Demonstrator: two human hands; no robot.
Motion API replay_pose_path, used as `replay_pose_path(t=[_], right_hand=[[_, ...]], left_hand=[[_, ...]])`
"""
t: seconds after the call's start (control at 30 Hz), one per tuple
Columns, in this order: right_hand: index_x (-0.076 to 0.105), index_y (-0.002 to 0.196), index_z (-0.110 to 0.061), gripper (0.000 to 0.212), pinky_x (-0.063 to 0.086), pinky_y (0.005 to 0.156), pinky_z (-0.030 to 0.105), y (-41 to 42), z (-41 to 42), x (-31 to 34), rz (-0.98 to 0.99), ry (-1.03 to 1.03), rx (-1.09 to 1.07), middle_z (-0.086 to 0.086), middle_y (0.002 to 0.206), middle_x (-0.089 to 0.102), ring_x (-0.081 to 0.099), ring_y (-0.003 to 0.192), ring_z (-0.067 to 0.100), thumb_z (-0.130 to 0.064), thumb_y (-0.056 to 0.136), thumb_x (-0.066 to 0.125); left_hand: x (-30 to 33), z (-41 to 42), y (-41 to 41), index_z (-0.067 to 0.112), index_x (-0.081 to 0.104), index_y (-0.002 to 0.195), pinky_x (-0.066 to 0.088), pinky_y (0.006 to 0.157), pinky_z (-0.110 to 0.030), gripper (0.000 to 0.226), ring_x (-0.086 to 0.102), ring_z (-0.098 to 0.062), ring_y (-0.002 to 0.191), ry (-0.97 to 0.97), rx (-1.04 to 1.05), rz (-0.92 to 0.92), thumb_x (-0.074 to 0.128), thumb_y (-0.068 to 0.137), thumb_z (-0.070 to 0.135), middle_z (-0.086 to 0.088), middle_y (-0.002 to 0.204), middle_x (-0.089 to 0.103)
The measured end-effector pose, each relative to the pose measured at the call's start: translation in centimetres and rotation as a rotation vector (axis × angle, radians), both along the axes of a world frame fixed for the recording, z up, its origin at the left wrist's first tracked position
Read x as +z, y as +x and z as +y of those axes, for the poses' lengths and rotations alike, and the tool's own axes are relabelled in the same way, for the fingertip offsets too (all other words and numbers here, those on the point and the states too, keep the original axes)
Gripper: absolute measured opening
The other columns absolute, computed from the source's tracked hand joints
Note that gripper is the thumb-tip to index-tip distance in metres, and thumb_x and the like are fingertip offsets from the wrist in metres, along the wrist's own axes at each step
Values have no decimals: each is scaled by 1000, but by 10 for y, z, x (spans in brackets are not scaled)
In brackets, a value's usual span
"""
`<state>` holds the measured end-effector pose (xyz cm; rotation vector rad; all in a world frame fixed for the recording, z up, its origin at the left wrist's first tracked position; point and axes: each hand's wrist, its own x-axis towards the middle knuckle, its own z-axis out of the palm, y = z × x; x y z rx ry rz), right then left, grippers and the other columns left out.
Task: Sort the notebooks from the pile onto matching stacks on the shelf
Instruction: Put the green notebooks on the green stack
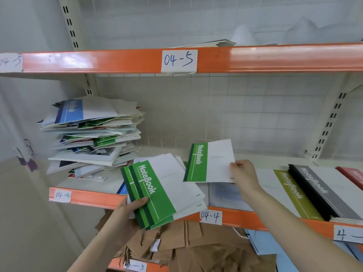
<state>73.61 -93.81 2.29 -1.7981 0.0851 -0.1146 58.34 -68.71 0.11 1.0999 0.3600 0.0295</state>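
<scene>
Presently catalogued, with every place taken from the orange rail tag 04-4 [210, 217] at the front edge of the shelf [245, 219].

Item 1: single green notebook [210, 161]. Held in the air above the tag and slightly to its right, over the shelf. The right hand [245, 178] is pinched shut on its lower right corner, thumb on the white cover. The green spine band is turned to the left, away from that grip, and the long axis runs nearly upright, top leaning a little right.

Item 2: green bundle [163, 193], at least two matching notebooks. Held just left of the tag, overhanging the rail. The left hand [129, 210] is clamped on its lower left edge, thumb across the green band. The long axis is tilted, top to the left.

Item 3: mixed pile [92, 134]. Set well to the left of the tag on the same shelf, untidy, colours mingled.

Item 4: sorted stacks, olive stack [294, 195] and grey stack [324, 193]. Laid to the right of the tag, spines to the left.

Governing relation, as judged: item 1 lies up and to the right of item 2, near but apart, both face-up with bands to the left. A green stack on the shelf cannot be made out. If the two are to be joined, the right hand is nearer, and a leftward, downward carry with a small turn to match axes would be called for.
</scene>
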Motion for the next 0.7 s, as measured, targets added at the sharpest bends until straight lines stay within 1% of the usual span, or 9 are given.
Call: replay_pose_path(t=[0.07, 0.17, 0.2, 0.27, 0.37, 0.4, 0.5, 0.57, 0.7], right_hand=[[53, 82, 5, 18, 28, 52, 25, 6, 6, -4, -41, -62, -27, 14, 76, 52, 44, 63, 23, -2, 91, 40], [53, 94, 5, 16, 31, 44, 16, 8, 23, -8, -71, -194, 20, 11, 79, 55, 49, 66, 21, -2, 93, 38], [53, 100, 4, 16, 33, 46, 15, 7, 29, -11, -77, -223, 42, 12, 84, 57, 51, 72, 23, -2, 94, 39], [47, 117, 6, 24, 39, 61, 25, 4, 42, -17, -61, -287, 83, 16, 99, 58, 55, 87, 28, -3, 95, 42], [42, 121, 4, 31, 41, 70, 30, -1, 52, -24, -15, -501, 182, 18, 109, 59, 57, 99, 31, -6, 92, 48], [44, 120, 2, 31, 42, 72, 31, -3, 54, -24, -9, -583, 207, 17, 112, 58, 57, 100, 31, -8, 92, 49], [48, 121, -2, 29, 43, 77, 32, -9, 57, -23, -87, -798, 217, 16, 118, 50, 55, 101, 31, -12, 94, 49], [51, 123, -5, 30, 44, 85, 34, -12, 62, -25, -202, -898, 247, 14, 121, 50, 52, 106, 28, -12, 94, 47], [43, 139, -9, 43, 32, 105, 30, -21, 79, -41, -318, -983, 570, 9, 139, 44, 39, 128, 23, -22, 98, 44]], left_hand=[[-5, 16, -16, 11, 57, 117, 57, 61, -38, 46, 71, -31, 84, 6, 14, 12, 62, 71, 7, -15, 103, 72], [-13, 34, -41, 12, 58, 115, 58, 57, -37, 42, 72, -31, 76, 10, 17, 1, 58, 73, 7, -17, 101, 72], [-14, 40, -47, 12, 58, 114, 59, 57, -38, 41, 72, -31, 75, 2, 16, -2, 57, 74, 7, -17, 102, 72], [-15, 50, -58, 13, 58, 117, 59, 55, -39, 44, 72, -31, 74, -16, 31, -7, 59, 73, 9, -18, 104, 71], [-15, 61, -64, 15, 59, 117, 58, 54, -39, 71, 72, -31, 75, -11, 80, 2, 85, 51, 19, -17, 106, 71], [-16, 64, -65, 15, 59, 116, 58, 54, -39, 70, 72, -30, 75, -8, 94, 0, 85, 51, 19, -17, 106, 71], [-17, 70, -64, 13, 58, 114, 58, 52, -36, 42, 72, -27, 71, -48, 110, -26, 58, 73, 10, -15, 99, 73], [-19, 72, -63, 13, 58, 112, 58, 51, -36, 38, 72, -27, 70, -41, 118, -24, 55, 74, 9, -14, 97, 73], [-22, 74, -63, 15, 58, 114, 59, 55, -38, 40, 72, -28, 75, -20, 129, -7, 56, 75, 10, -16, 105, 71]])
